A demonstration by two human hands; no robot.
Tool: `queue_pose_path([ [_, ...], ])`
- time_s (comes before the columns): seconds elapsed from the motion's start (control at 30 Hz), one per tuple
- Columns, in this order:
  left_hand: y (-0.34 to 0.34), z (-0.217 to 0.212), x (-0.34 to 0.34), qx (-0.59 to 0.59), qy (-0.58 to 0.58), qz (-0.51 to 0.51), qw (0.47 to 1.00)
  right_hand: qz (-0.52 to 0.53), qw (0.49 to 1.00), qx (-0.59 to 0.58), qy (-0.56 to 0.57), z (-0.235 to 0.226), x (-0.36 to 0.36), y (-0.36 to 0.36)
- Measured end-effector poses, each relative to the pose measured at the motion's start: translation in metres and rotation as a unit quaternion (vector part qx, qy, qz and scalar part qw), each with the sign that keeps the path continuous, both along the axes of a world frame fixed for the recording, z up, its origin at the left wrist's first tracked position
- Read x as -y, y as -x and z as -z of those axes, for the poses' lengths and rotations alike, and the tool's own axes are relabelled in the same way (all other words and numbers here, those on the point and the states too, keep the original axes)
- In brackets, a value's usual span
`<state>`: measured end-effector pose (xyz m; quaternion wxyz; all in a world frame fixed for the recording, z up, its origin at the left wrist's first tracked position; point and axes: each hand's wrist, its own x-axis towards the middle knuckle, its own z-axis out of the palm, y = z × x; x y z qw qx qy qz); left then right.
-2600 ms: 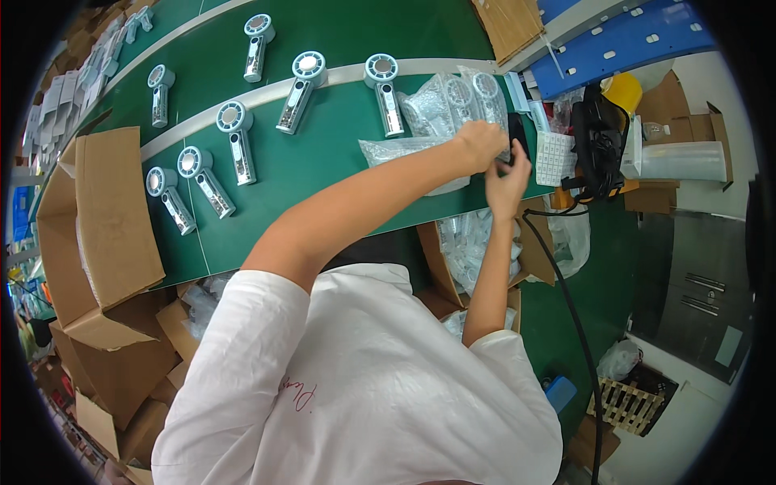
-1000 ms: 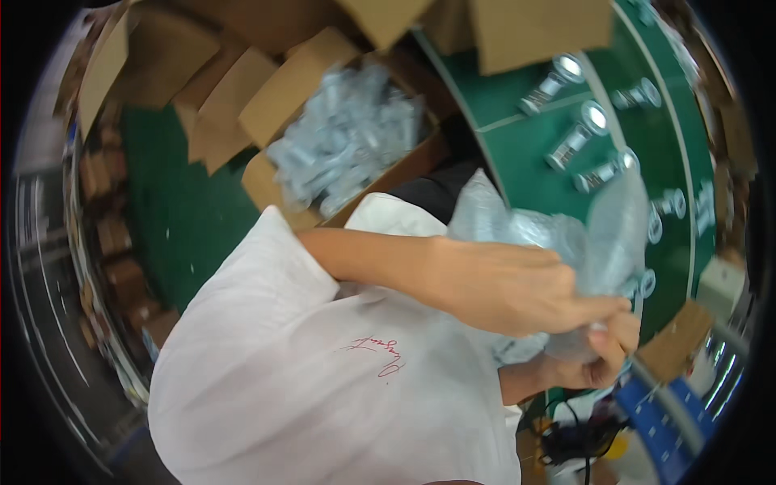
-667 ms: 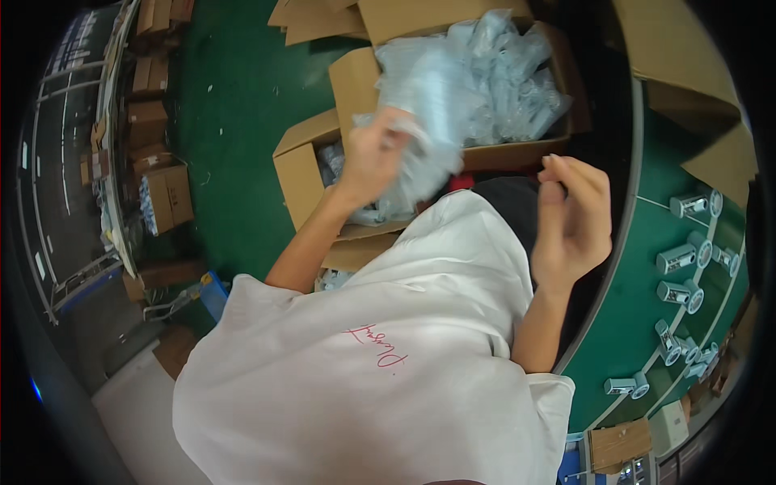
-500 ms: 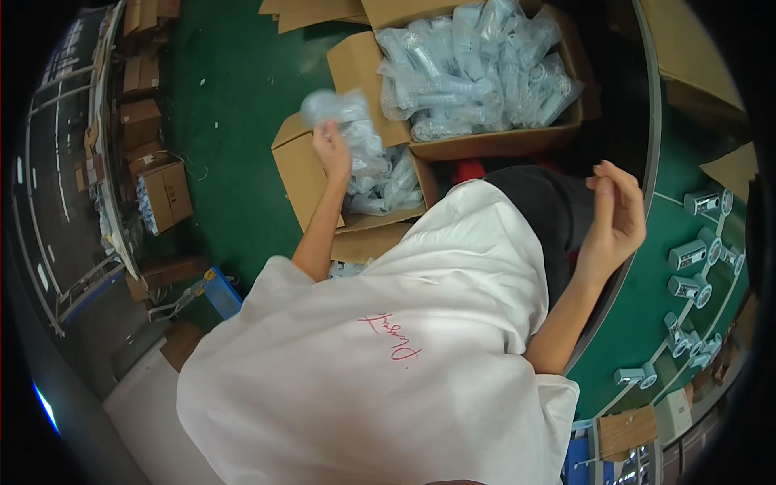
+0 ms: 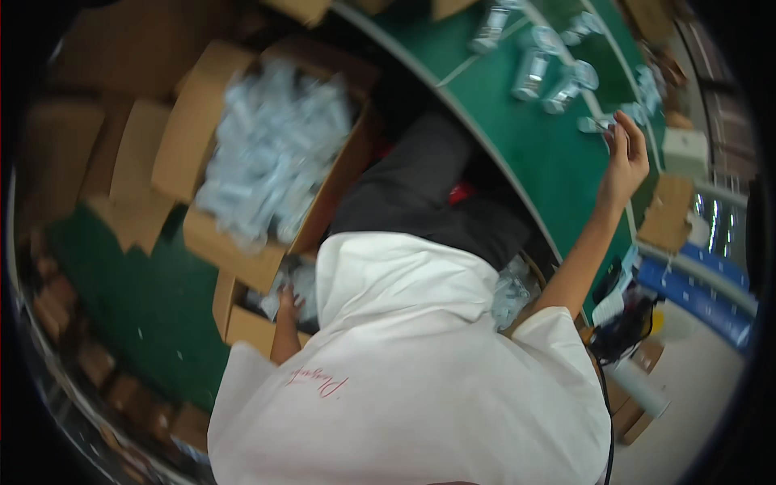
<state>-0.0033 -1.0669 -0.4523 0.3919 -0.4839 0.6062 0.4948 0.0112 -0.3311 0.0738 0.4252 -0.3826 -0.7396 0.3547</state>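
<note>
My left hand [image 5: 289,305] reaches down into a smaller carton [image 5: 252,330], beside clear plastic bags [image 5: 304,283]. Its fingers look spread, though the picture is blurred there. My right hand [image 5: 626,166] is raised above the green tabletop [image 5: 503,109], fingers loosely bent and apart, with nothing visible in them. Beyond its fingertips lies a light grey cylindrical part [image 5: 594,124]; whether they touch I cannot tell. More such parts [image 5: 531,71] with round ends lie along the table. A large open carton [image 5: 335,182] at left is heaped with bagged light grey parts [image 5: 271,153].
The table's curved metal edge [image 5: 493,158] runs beside my legs. Another carton with plastic bags [image 5: 511,295] is by my right side. Blue bins [image 5: 695,295] and a cardboard piece [image 5: 668,214] are at the right. Several cartons [image 5: 97,364] line the lower left.
The view has turned toward the table. My left hand, which held up a bagged part, is now down at the smaller carton. My right hand now appears over the green table near the grey parts.
</note>
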Motion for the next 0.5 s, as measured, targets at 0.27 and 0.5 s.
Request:
queue_pose_path([
  [0.27,0.183,-0.257,-0.152,-0.085,-0.107,0.535,0.833,0.27,0.907,0.311,-0.092,0.008,-0.265,-0.099],
  [0.5,0.238,-0.531,-0.465,-0.428,-0.233,0.67,0.561,0.269,0.806,0.496,0.179,0.041,-0.31,-0.085],
])
